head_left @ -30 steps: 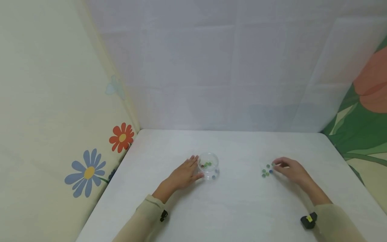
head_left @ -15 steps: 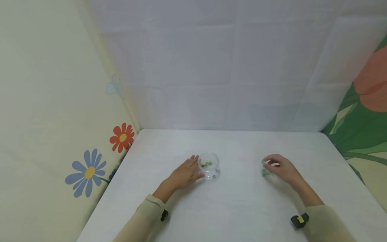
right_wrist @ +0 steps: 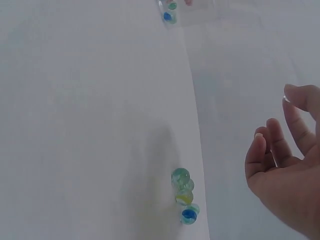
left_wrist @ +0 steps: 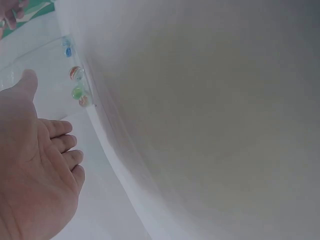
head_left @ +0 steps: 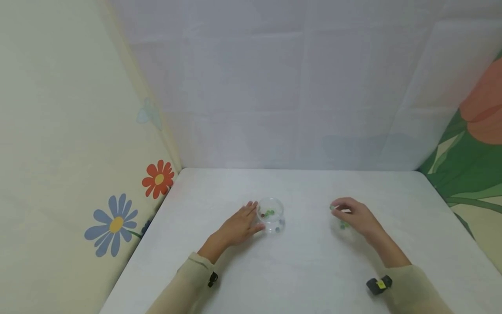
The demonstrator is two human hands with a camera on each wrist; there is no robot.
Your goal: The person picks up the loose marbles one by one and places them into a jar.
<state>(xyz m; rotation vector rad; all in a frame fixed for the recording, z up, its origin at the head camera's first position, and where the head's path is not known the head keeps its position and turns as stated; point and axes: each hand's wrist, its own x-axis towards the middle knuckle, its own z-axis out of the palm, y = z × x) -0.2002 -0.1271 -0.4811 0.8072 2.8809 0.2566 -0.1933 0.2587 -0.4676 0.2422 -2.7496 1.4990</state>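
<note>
My left hand (head_left: 237, 226) lies with straight fingers against the left side of a clear round container (head_left: 270, 227). Several glass marbles (head_left: 268, 213), green and red among them, rest inside it. The left wrist view shows the palm (left_wrist: 40, 185) and, past the thumb, striped, green and blue marbles along the container's bottom. My right hand (head_left: 361, 218) pinches a small pale green marble (head_left: 332, 208) between thumb and forefinger, raised above the table. Below that hand lies a cluster of loose marbles (right_wrist: 184, 196), green, yellow-swirled and blue.
A white cloth covers the table (head_left: 290, 270), and a white sheet (head_left: 243, 87) hangs behind it. Flower-printed fabric stands at the left (head_left: 59, 131) and right (head_left: 470, 174) sides. A black wrist device (head_left: 378, 285) sits at my right cuff.
My right hand has lifted a marble from the cluster and moved left with it, toward the container. The left hand has stayed in place at the container.
</note>
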